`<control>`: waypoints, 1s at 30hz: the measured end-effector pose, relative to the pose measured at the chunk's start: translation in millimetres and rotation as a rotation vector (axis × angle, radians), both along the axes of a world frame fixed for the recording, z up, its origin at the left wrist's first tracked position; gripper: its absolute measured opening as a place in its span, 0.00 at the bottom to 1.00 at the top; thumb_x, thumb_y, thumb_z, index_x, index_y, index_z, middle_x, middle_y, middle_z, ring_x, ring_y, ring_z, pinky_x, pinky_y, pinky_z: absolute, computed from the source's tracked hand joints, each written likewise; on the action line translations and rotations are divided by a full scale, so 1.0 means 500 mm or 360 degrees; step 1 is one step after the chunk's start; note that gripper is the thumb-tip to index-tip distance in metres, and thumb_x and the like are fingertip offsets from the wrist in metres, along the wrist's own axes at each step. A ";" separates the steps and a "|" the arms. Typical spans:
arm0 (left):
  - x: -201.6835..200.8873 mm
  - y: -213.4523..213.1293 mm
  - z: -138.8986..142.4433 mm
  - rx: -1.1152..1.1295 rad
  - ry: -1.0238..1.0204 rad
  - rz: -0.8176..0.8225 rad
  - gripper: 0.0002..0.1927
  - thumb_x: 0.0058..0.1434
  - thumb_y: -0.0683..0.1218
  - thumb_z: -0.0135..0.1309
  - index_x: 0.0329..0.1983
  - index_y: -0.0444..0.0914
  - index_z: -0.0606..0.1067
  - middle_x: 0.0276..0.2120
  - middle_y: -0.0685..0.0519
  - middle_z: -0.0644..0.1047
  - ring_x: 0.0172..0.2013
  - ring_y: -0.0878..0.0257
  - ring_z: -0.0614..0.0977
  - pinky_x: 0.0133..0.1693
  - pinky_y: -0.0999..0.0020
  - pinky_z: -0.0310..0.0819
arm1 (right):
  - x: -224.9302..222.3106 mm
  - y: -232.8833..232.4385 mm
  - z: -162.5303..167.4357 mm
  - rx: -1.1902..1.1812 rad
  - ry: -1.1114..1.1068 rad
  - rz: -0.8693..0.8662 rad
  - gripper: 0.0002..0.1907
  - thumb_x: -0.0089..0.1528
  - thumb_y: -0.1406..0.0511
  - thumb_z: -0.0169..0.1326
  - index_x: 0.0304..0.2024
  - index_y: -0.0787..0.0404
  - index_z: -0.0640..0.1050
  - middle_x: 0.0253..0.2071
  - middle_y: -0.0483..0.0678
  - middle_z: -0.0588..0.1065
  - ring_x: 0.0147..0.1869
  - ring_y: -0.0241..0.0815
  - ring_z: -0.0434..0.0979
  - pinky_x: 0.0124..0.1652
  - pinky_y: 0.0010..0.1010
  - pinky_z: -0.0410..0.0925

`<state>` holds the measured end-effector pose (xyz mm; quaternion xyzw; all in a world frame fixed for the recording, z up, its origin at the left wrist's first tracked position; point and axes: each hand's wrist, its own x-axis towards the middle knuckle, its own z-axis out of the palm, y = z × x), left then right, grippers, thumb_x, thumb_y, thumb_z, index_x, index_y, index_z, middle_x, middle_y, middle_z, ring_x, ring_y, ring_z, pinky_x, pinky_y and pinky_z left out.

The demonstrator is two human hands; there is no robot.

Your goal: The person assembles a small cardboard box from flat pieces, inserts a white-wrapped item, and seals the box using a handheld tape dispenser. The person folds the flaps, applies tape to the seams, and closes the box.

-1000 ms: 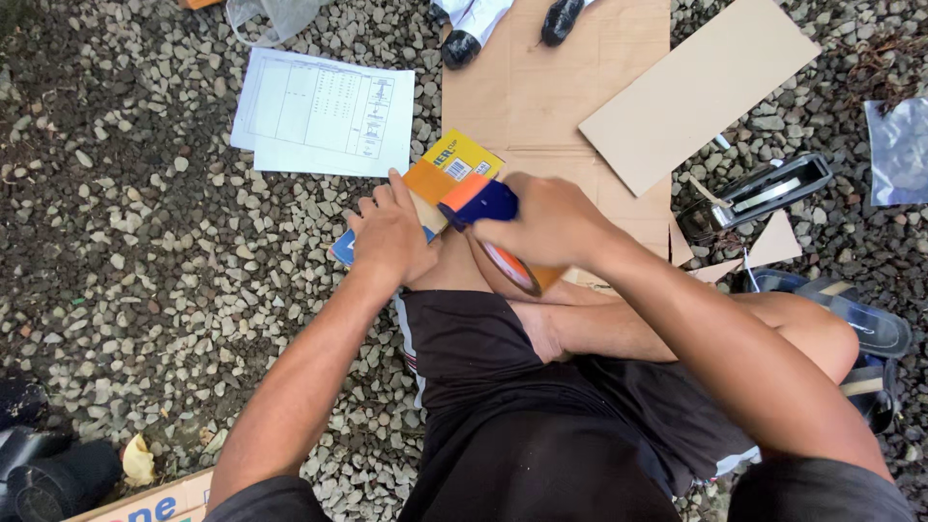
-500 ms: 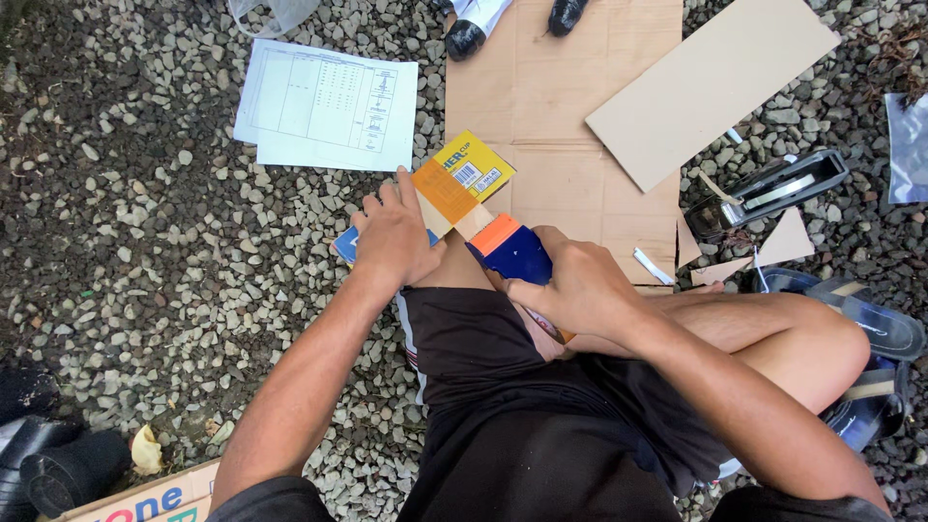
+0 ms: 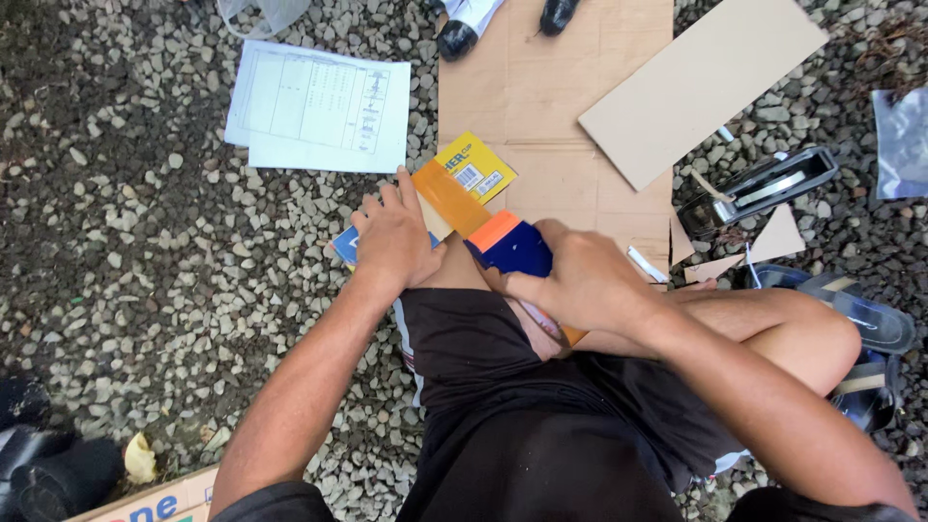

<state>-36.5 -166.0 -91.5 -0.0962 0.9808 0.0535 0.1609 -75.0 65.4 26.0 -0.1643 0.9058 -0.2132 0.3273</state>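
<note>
Two hands are used on one orange strip (image 3: 449,198), which lies slanted on the knee, over a blue card (image 3: 345,244). The strip is pressed flat by the spread left hand (image 3: 394,237), so it likely cannot slide. A blue block with an orange end (image 3: 512,246) is gripped by the closed right hand (image 3: 580,280) and set on the strip. Half a second ago, the block was held a bit lower. A yellow packet (image 3: 476,167) lies just beyond, on brown cardboard (image 3: 556,106). White paper (image 3: 319,106) is seen on the gravel (image 3: 145,251).

Soft, even daylight from above, faint shadows under the forearms, pale glare on the white paper sheet (image 3: 319,106), right hand (image 3: 580,280) slightly motion-blurred, gravel (image 3: 145,261) crisp, corners mildly stretched.
</note>
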 end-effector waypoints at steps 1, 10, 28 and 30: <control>-0.001 -0.002 0.001 0.0027 -0.0019 0.0017 0.63 0.49 0.61 0.65 0.73 0.24 0.43 0.58 0.33 0.62 0.55 0.34 0.66 0.53 0.38 0.59 | 0.004 0.001 -0.007 -0.0048 0.0007 -0.0010 0.34 0.52 0.45 0.60 0.46 0.67 0.77 0.34 0.65 0.80 0.41 0.63 0.83 0.44 0.45 0.74; -0.013 -0.034 -0.006 0.0155 -0.0193 0.0045 0.62 0.52 0.64 0.62 0.75 0.26 0.45 0.60 0.33 0.65 0.56 0.36 0.69 0.55 0.39 0.63 | 0.036 -0.015 -0.158 -0.0450 0.0131 -0.0080 0.33 0.51 0.51 0.61 0.50 0.66 0.76 0.36 0.65 0.80 0.42 0.63 0.83 0.43 0.45 0.74; -0.126 -0.254 -0.101 0.1190 -0.0746 0.0239 0.31 0.53 0.60 0.58 0.57 0.41 0.79 0.51 0.46 0.83 0.48 0.57 0.83 0.52 0.65 0.72 | -0.107 -0.205 -0.239 -0.0303 0.0289 0.0076 0.38 0.50 0.47 0.61 0.50 0.72 0.75 0.35 0.66 0.79 0.40 0.65 0.81 0.42 0.47 0.73; -0.131 -0.268 -0.106 0.1250 -0.0757 0.0251 0.30 0.53 0.60 0.58 0.56 0.41 0.81 0.49 0.45 0.84 0.47 0.56 0.85 0.50 0.66 0.75 | -0.112 -0.215 -0.249 -0.0316 0.0324 0.0088 0.36 0.52 0.47 0.60 0.48 0.72 0.76 0.34 0.64 0.80 0.41 0.64 0.82 0.42 0.47 0.73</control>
